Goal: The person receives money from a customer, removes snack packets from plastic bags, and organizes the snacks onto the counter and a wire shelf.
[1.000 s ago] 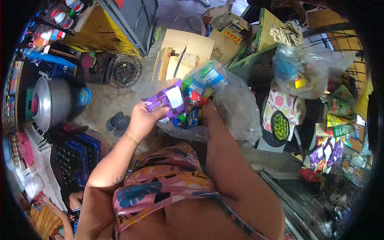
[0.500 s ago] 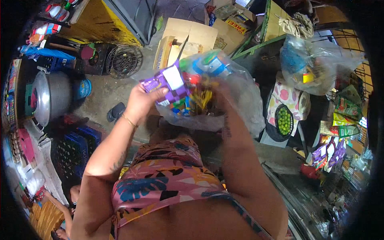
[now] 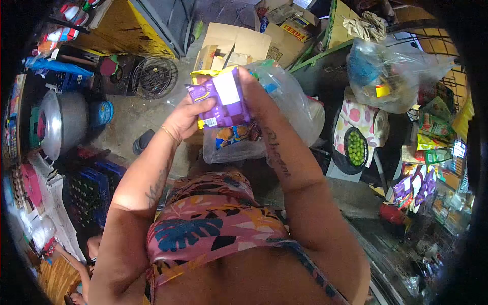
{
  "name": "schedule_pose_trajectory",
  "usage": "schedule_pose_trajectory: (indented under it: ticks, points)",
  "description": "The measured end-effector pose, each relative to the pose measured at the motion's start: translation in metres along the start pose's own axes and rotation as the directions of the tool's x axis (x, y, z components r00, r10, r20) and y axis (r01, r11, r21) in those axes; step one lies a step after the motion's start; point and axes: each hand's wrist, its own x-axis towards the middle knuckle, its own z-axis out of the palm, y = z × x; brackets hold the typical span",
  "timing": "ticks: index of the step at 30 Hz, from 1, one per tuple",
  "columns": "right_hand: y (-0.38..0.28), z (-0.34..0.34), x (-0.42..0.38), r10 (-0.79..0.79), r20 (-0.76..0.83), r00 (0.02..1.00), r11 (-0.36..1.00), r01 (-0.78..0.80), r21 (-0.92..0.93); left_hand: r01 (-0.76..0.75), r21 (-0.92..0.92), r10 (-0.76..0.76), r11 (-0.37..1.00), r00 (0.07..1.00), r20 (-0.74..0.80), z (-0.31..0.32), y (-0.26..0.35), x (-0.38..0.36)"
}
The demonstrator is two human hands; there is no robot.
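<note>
My left hand (image 3: 187, 118) is closed on a purple packet (image 3: 223, 104), thumb on its front, at the upper middle of the view. A yellow packet (image 3: 201, 75) shows behind the purple one. At the purple packet's right edge is my right hand (image 3: 252, 90), its fingers hidden behind the packets, so what it grips cannot be made out. Below and to the right of both hands lies a large clear plastic bag (image 3: 300, 109), open, with blue and orange packets (image 3: 231, 136) inside.
Beyond the bag stand open cardboard boxes (image 3: 254, 43). To the right are a basket of green fruit (image 3: 356, 148) and a hanging plastic bag (image 3: 386, 76). A large metal pot (image 3: 63, 124) and blue crates (image 3: 91, 190) stand left. Another person's arm (image 3: 73, 262) shows lower left.
My right hand has come up out of the bag to the purple packet's right side. A yellow packet now shows behind the purple one, which has shifted slightly right.
</note>
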Motion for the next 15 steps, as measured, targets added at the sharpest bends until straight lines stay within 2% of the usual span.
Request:
schedule_pose_trajectory:
  ticks: [1,2,5,6,7,8,10,12,15]
  points:
    - [0.003,0.0,0.003,-0.026,0.003,1.0,0.997,0.026,-0.076,-0.032,0.008,0.032,0.999,0.998,-0.051,0.002,-0.001,0.003]
    - [-0.005,0.001,0.001,0.152,-0.043,0.987,0.984,-0.148,0.095,-0.061,0.016,0.063,0.998,0.993,-0.103,0.005,-0.003,0.006]
    - [0.022,-0.058,-0.007,0.123,-0.133,0.984,0.948,-0.156,-0.279,-0.152,0.028,0.154,0.988,0.966,-0.207,0.015,0.003,0.006]
    - [0.016,-0.075,-0.019,0.216,-0.126,0.968,0.599,-0.233,-0.766,-0.174,0.031,0.177,0.984,0.958,-0.226,0.015,0.007,0.005]
    - [0.009,-0.088,-0.034,0.288,-0.172,0.942,0.036,-0.19,-0.981,-0.198,0.035,0.201,0.98,0.948,-0.245,0.013,0.012,0.006]
    - [0.001,-0.088,-0.055,0.17,-0.181,0.969,-0.225,-0.141,-0.964,-0.232,0.07,0.242,0.97,0.941,-0.237,0.008,0.016,0.005]
    - [0.0,-0.085,-0.088,-0.09,-0.231,0.969,-0.407,-0.247,-0.879,-0.205,0.18,0.245,0.962,0.939,-0.239,-0.004,0.021,0.0]
    - [0.007,-0.101,-0.096,-0.16,-0.282,0.946,-0.485,-0.324,-0.813,-0.161,0.346,0.252,0.924,0.939,-0.236,-0.008,0.026,-0.006]
    - [0.025,-0.13,-0.108,-0.078,-0.411,0.908,-0.517,-0.39,-0.762,-0.203,0.519,0.322,0.83,0.935,-0.15,-0.006,0.014,-0.024]
